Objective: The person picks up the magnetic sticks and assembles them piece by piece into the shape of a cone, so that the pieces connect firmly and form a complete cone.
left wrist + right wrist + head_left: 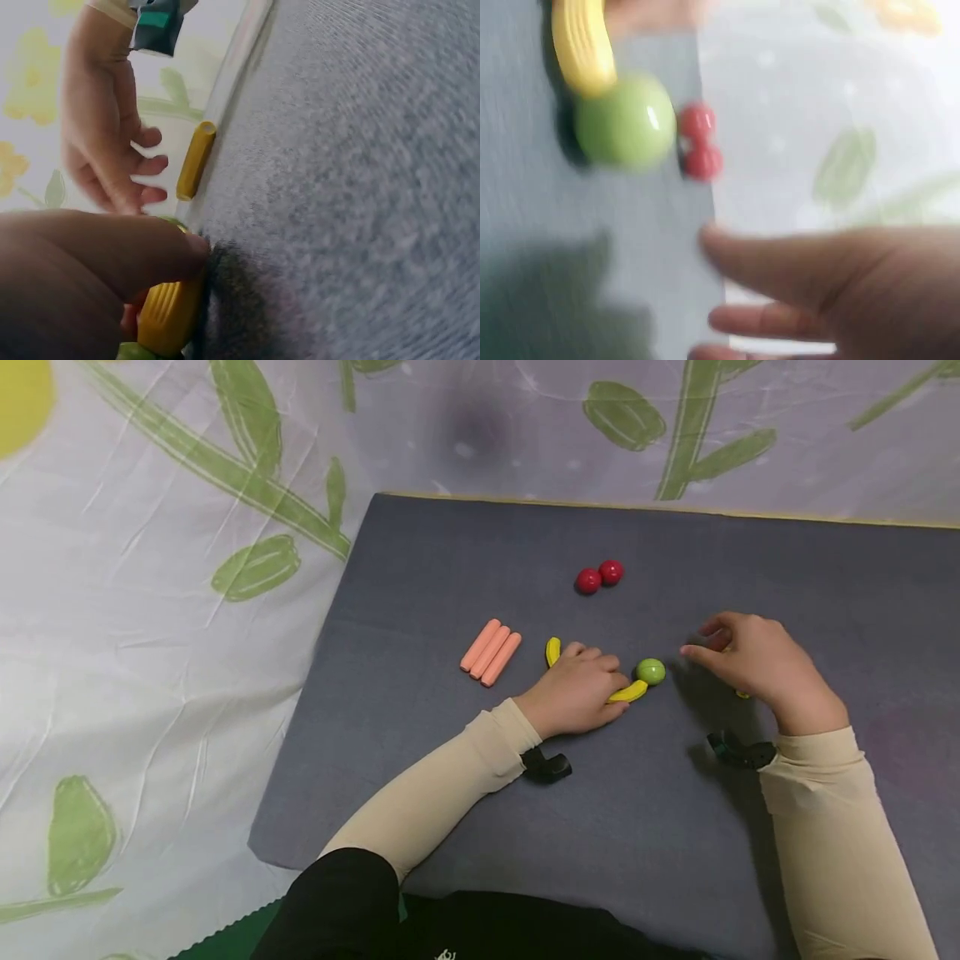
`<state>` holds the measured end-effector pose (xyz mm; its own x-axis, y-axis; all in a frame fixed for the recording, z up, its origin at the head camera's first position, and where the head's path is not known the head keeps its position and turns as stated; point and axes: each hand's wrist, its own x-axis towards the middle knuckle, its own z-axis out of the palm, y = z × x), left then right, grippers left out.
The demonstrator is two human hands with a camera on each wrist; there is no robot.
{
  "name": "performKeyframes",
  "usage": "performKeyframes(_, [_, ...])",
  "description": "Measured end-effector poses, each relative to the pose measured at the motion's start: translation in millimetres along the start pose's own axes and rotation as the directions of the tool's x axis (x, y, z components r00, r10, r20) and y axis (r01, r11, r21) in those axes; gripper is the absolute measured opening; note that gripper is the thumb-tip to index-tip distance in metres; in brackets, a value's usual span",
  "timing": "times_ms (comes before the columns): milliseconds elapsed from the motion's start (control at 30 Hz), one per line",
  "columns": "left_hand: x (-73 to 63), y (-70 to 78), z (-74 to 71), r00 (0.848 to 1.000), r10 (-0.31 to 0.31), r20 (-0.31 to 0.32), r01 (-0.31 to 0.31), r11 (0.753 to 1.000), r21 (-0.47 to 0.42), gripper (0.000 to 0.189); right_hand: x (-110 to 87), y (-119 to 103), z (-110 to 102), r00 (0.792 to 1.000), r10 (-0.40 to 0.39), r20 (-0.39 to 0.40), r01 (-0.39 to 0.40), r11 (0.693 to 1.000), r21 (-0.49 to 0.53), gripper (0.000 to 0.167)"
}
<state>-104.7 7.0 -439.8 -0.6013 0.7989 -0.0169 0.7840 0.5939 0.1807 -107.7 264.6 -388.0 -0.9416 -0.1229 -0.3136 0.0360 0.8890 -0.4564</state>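
The left hand [577, 693], at the centre of the frame, bends over the table [420, 810] and pinches a banana [628, 692] between thumb and forefinger; whatever lies under the palm is mostly hidden. The banana's tip meets a green ball [650, 672] just right of the fingers, and a second banana [552, 652] pokes out at their upper left. The right hand [768, 664], right of centre, is raised with loosely bent, parted fingers and holds nothing; a yellow piece [742, 695] lies partly hidden beneath it. Left of centre, three pink sticks [491, 652] lie side by side. Above centre, two red balls [588, 581] touch.
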Motion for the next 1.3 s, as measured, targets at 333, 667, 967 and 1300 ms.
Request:
performKeyframes(333, [-3.0,-5.6,3.6,0.999,0.024,-0.031,-0.025,0.999,-0.035,0.024,9.3,34,-9,0.995,0.014,0.097,-0.007,0.998,-0.066,0.049])
performKeyframes(667, [-2.9,-8.8,-2.7,0.999,0.041,-0.006,-0.042,0.997,-0.066,0.021,17.2,11,12,0.996,-0.043,-0.080,0.050,0.995,0.081,0.043])
performKeyframes(967, [0.4,-8.7,-5.0,0.998,0.051,0.030,-0.049,0.997,-0.054,0.023,18.1,-7,28,0.988,-0.094,-0.123,0.112,0.983,0.144,0.034])
performKeyframes(1300, [-2.2,-32.0,-19.1,0.897,-0.418,-0.143,0.371,0.889,-0.270,0.034,20.8,-12,39,0.984,-0.120,-0.129,0.140,0.977,0.159,0.034])
